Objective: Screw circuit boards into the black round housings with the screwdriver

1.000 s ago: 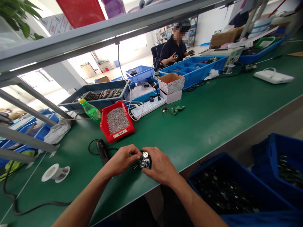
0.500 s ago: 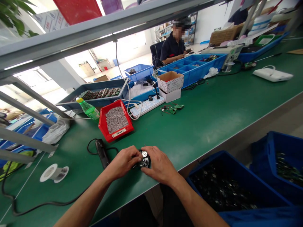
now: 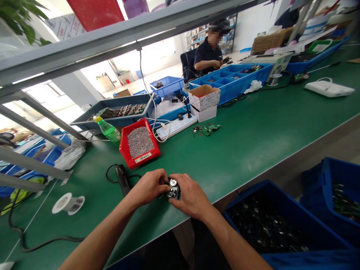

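A small black mechanical assembly [image 3: 172,188] with a round silver part on top rests near the front edge of the green table [image 3: 253,138]. My left hand [image 3: 149,185] and my right hand [image 3: 189,195] close around it from either side, fingers curled and pinching it. A black handheld tool [image 3: 123,179] with a cable lies just left of my left hand. A red bin [image 3: 139,144] full of small silver screws sits behind my hands.
A solder spool [image 3: 68,203] lies at the left. A green bottle [image 3: 108,130], a white power strip [image 3: 176,126], a cardboard box [image 3: 203,98] and a small circuit board [image 3: 206,129] stand further back. Blue bins [image 3: 275,225] of parts sit below the table edge. Another person sits at the far end.
My hands stay closed on the assembly with only slight finger shifts. The view has shifted a little.
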`<state>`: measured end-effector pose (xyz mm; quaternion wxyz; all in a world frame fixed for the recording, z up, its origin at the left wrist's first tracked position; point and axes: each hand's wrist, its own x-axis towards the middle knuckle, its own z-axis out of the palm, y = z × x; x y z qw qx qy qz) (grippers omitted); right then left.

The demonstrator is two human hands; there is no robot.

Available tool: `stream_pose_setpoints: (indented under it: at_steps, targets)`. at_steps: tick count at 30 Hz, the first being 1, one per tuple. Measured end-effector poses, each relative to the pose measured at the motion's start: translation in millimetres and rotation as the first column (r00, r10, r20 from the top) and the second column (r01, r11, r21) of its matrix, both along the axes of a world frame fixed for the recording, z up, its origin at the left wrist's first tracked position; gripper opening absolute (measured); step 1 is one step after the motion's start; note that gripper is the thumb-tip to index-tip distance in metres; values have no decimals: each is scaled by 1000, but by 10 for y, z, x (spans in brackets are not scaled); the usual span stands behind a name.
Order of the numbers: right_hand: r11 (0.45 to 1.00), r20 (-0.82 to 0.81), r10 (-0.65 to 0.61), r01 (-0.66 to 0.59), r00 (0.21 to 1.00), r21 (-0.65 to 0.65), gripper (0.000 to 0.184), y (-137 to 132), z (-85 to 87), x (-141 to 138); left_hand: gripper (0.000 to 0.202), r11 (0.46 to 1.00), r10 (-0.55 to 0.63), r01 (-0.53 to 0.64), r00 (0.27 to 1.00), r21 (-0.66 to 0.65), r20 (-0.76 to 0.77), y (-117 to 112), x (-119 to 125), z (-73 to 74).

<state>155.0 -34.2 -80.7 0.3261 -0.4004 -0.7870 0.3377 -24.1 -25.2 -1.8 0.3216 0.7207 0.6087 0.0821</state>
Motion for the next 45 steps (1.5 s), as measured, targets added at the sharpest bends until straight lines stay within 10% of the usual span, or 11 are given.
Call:
stream_pose_setpoints:
  at_steps: [5, 9, 15, 34, 45]
  targets:
    - [1000, 3, 0, 0, 1000, -5, 65, 1, 7, 9, 21, 990, 41, -37, 999, 134, -32, 383, -259, 143]
    - [1000, -3, 2, -2, 1000, -13, 64, 6, 0, 11, 29, 844, 388, -267, 903, 466, -186, 969, -693, 152]
    - [999, -12, 3, -4, 1000, -32, 63, 1, 17, 19, 16, 824, 486, -343, 836, 451, -253, 1513, -1058, -80]
    - [999, -18, 0, -1, 1000, -36, 62, -5, 58, 25, 15, 800, 506, -400, 850, 448, -144, 1560, -1096, -233]
    - [999, -24, 2, -2, 1000, -37, 62, 0, 44, 16, 15, 639, 593, -588, 787, 496, 169, 1399, -982, -118]
